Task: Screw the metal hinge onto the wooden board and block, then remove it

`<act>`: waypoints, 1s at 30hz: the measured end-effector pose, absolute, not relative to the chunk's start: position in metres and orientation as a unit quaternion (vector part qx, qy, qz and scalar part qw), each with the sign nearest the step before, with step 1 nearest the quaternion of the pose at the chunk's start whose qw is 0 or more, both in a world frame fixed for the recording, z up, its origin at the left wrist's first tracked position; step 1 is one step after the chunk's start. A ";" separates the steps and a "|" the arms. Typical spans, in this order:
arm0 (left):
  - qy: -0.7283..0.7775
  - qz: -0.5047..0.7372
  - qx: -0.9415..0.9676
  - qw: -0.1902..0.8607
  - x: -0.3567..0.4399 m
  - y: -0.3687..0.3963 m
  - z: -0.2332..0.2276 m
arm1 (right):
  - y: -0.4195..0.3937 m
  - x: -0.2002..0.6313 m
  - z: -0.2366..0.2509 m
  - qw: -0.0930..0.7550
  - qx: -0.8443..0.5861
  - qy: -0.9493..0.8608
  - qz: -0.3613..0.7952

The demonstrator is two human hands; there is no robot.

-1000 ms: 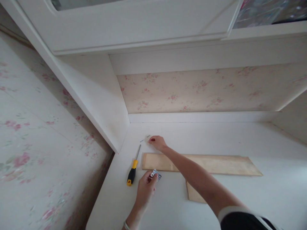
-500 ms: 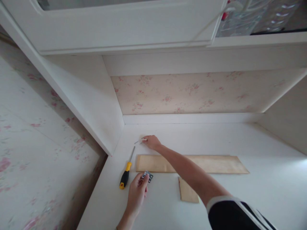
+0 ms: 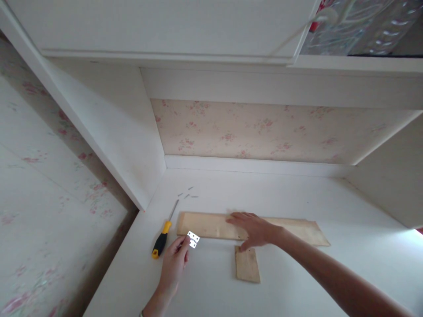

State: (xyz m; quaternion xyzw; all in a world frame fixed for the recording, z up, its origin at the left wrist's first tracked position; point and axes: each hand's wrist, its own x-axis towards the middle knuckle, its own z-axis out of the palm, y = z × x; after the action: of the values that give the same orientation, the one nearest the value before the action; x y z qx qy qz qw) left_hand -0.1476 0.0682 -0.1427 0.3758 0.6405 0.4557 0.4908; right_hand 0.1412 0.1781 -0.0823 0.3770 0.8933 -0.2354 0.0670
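Our left hand [image 3: 173,264] pinches small metal hinge [image 3: 193,239] beside screwdriver [image 3: 161,238]; right hand [image 3: 253,229] open, flat on long wooden board [image 3: 297,229].

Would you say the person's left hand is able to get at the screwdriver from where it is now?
Probably yes: the screwdriver lies bare on the white desk just left of the left hand. But its fingers already pinch a small metal hinge.

Soft daylight — right-edge glare, wide-angle edge warp

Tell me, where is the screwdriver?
In the head view, the screwdriver lies on the white desk, left of the long wooden board, beside the left hand.
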 end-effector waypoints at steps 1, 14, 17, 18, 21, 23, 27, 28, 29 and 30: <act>0.643 0.459 0.372 0.488 -0.147 0.068 -0.143 | 0.177 0.140 -0.085 0.055 0.379 0.897 -0.221; 0.638 0.485 0.383 0.460 -0.143 0.060 -0.144 | 0.259 0.121 -0.072 0.003 0.396 0.914 -0.084; 0.633 0.484 0.396 0.457 -0.140 0.061 -0.140 | 0.296 0.100 -0.070 0.025 0.427 0.903 -0.045; 0.631 0.486 0.396 0.457 -0.140 0.061 -0.139 | 0.308 0.092 -0.070 0.026 0.430 0.901 -0.040; 0.630 0.490 0.405 0.446 -0.141 0.062 -0.138 | 0.339 0.066 -0.072 0.028 0.428 0.903 -0.032; 0.638 0.484 0.412 0.434 -0.141 0.063 -0.139 | 0.355 0.049 -0.074 0.035 0.429 0.902 -0.026; 0.651 0.473 0.423 0.417 -0.142 0.065 -0.143 | 0.380 0.021 -0.081 0.055 0.428 0.902 -0.016; 0.651 0.473 0.427 0.412 -0.142 0.066 -0.144 | 0.385 0.015 -0.083 0.061 0.425 0.903 -0.014; 0.650 0.474 0.431 0.408 -0.142 0.067 -0.146 | 0.389 0.009 -0.084 0.067 0.422 0.904 -0.013; 0.649 0.476 0.436 0.403 -0.142 0.067 -0.147 | 0.393 0.004 -0.086 0.073 0.418 0.906 -0.012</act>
State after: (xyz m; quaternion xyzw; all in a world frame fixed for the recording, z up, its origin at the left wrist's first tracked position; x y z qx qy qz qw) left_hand -0.1421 0.0672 -0.1472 0.4358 0.6487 0.4763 0.4030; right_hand 0.0043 0.3927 -0.0860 0.4179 0.9055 -0.0118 0.0727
